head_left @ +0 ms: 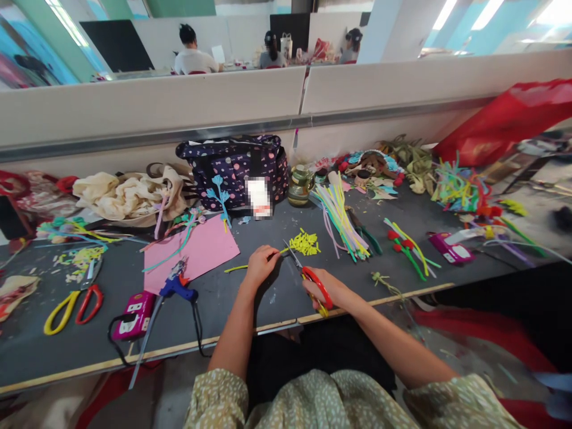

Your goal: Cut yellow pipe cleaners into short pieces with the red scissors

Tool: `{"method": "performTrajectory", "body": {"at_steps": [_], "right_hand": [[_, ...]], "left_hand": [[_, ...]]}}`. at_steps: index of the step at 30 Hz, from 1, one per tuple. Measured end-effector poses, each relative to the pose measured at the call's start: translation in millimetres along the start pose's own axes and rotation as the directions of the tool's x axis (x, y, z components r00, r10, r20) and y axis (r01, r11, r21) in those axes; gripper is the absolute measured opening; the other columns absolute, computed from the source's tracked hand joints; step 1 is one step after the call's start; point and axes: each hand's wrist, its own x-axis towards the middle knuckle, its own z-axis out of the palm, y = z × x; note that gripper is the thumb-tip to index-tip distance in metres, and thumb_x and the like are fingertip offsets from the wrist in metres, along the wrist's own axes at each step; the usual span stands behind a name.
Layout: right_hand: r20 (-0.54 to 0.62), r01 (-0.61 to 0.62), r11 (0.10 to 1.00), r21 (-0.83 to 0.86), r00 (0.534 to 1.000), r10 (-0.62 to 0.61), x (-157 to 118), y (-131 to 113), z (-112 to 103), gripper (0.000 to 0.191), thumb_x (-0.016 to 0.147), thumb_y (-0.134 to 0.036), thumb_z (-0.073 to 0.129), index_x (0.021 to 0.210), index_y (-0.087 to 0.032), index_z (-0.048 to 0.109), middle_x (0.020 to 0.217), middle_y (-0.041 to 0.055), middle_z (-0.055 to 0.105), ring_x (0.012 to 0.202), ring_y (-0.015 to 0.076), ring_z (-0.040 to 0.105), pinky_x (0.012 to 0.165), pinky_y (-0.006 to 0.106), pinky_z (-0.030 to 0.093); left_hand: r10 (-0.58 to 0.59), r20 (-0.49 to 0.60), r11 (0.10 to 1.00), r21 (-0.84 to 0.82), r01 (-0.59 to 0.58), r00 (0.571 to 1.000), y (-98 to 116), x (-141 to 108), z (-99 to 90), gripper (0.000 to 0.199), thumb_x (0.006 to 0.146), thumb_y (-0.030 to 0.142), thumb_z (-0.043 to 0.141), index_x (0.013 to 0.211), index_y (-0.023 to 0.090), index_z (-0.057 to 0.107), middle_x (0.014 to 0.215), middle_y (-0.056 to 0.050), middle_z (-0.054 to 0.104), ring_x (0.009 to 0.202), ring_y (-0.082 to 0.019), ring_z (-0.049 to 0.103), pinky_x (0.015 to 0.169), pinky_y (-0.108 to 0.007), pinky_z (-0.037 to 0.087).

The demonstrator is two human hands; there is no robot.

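Near the table's front edge, my left hand (263, 265) pinches a yellow-green pipe cleaner (236, 269). One length sticks out to the left, and the other end reaches right to the scissor blades. My right hand (325, 290) is wrapped round the handles of red and yellow scissors (308, 273). Their tips point up and left, at the pipe cleaner's end. Just beyond the blades lies a small heap of short yellow-green cut pieces (304, 242). A bundle of long pastel pipe cleaners (342, 220) rests to the right of that heap.
On the left are a blue glue gun (177, 288), a pink sheet (205, 247), a purple box (134, 316) and a second pair of scissors (80, 298). A dotted bag (223, 173) and a jar (300, 186) stand behind. Red pipe-cleaner flowers (402, 243) lie right.
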Motion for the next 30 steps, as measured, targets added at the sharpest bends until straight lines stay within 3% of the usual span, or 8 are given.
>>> {"method": "performTrajectory", "body": {"at_steps": [11, 20, 30], "right_hand": [[-0.024, -0.014, 0.999, 0.052, 1.000, 0.016, 6.2, 6.9, 0.8, 0.003, 0.079, -0.018, 0.043, 0.079, -0.021, 0.045, 0.048, -0.0054, 0.054, 0.035, 0.0142, 0.058, 0.034, 0.017, 0.036], [-0.016, -0.030, 0.999, 0.019, 0.999, 0.031, 9.7, 4.3, -13.6, 0.003, 0.079, -0.019, 0.043, 0.079, -0.020, 0.046, 0.044, -0.0050, 0.053, 0.035, 0.0151, 0.057, 0.036, 0.019, 0.038], [-0.027, -0.016, 0.994, 0.106, 0.999, 0.019, 16.0, 11.4, -6.7, 0.019, 0.079, -0.020, 0.044, 0.097, -0.019, 0.052, 0.050, -0.0065, 0.051, 0.032, 0.0146, 0.056, 0.031, 0.018, 0.036]], "left_hand": [[0.004, 0.049, 0.999, 0.033, -0.005, 0.999, 1.2, 0.1, 1.8, 0.019, 0.091, 0.029, 0.054, 0.088, 0.020, 0.069, 0.083, -0.003, 0.066, 0.083, -0.016, 0.058, 0.077, -0.028, 0.043], [-0.045, 0.038, 0.995, 0.092, 0.041, 0.998, 1.0, 0.2, -0.5, 0.019, 0.092, 0.030, 0.054, 0.091, 0.019, 0.069, 0.087, -0.004, 0.067, 0.086, -0.016, 0.059, 0.080, -0.028, 0.043], [-0.089, 0.067, 0.988, 0.131, 0.080, 0.994, 2.4, 1.0, -0.9, 0.021, 0.093, 0.031, 0.051, 0.089, 0.020, 0.069, 0.087, -0.004, 0.066, 0.087, -0.016, 0.058, 0.078, -0.027, 0.042]]}}
